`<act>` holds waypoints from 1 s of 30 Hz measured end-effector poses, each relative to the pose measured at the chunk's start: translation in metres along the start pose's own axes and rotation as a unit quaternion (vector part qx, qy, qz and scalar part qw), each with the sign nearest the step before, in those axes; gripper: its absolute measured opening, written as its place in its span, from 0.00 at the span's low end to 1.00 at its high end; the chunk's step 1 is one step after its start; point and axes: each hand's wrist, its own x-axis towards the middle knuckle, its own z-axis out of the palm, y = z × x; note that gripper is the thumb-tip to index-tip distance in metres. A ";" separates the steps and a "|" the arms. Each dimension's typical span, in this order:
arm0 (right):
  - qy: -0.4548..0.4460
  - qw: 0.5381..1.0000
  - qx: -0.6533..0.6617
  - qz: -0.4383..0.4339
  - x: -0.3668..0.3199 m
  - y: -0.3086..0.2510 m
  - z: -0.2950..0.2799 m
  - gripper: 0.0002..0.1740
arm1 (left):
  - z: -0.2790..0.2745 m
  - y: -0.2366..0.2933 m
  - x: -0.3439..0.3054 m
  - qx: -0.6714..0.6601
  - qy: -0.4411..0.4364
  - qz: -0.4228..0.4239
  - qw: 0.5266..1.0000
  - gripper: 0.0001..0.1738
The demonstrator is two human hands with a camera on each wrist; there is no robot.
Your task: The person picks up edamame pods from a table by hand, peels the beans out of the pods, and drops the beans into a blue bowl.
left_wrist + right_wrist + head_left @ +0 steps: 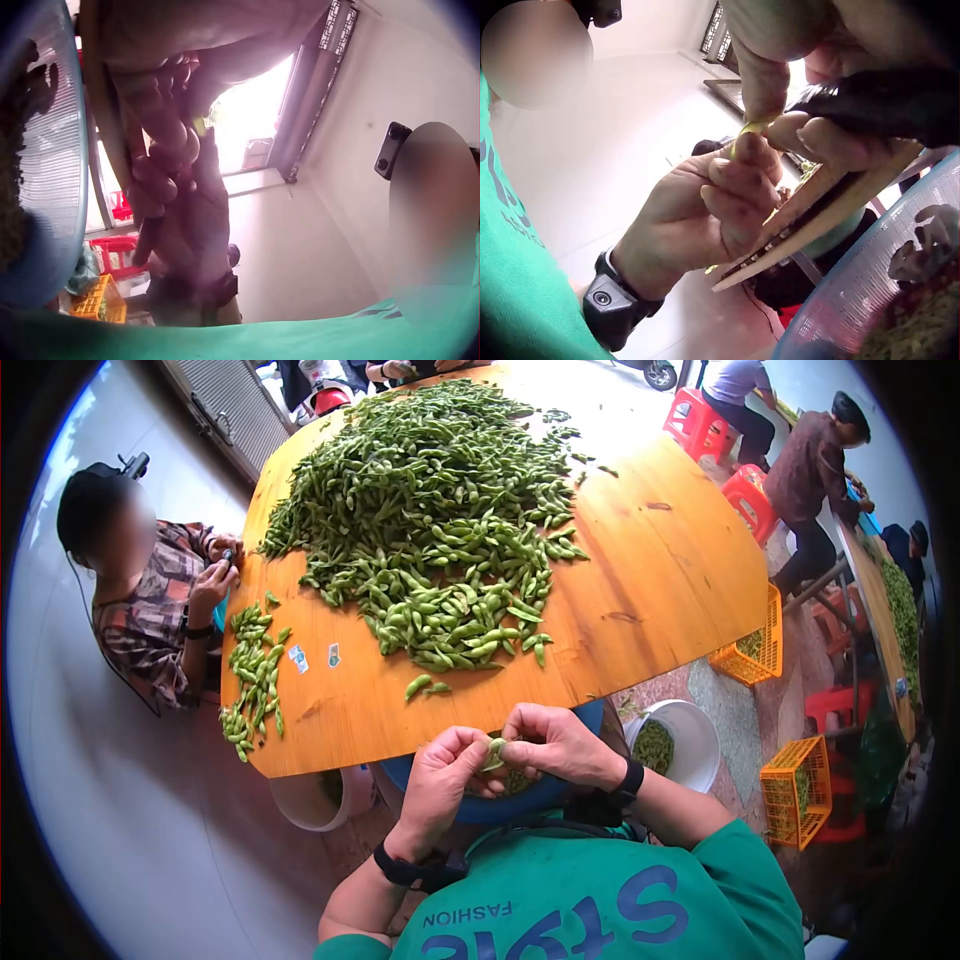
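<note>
Both hands meet at the table's front edge, over a blue basin (555, 793). The left hand (443, 772) pinches a green pod (493, 754) between thumb and fingers. From the other side, the right hand (562, 745) holds the same pod with its fingertips. In the right wrist view a yellow-green strip of the pod (748, 133) shows between the two hands, the left hand (712, 202) curled below it. A large heap of green pods (430, 490) lies on the wooden table (650, 560), with two loose pods (427, 687) nearer the hands.
A smaller row of pods (258, 680) lies at the table's left edge, beside a seated person (150, 600). White buckets (695, 735) stand below the table. Orange crates (797, 792) and red stools (750, 500) are at the right, where other people work.
</note>
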 end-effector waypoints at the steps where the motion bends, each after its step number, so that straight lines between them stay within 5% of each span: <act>1: 0.013 1.000 -0.006 0.002 -0.001 -0.004 0.002 0.10 | 0.000 -0.001 0.001 0.000 0.000 0.000 1.000 0.12; 22: 0.130 0.972 -0.161 -0.108 -0.003 -0.003 0.023 0.08 | 0.015 -0.011 -0.005 0.080 -0.006 0.063 0.995 0.14; 28: 0.137 0.969 -0.180 -0.104 -0.005 0.005 0.019 0.08 | 0.019 -0.002 -0.012 0.262 0.020 0.069 0.962 0.13; 30: 0.133 0.964 -0.205 -0.110 -0.005 0.010 0.016 0.08 | 0.013 -0.010 -0.010 0.347 0.031 0.195 0.917 0.11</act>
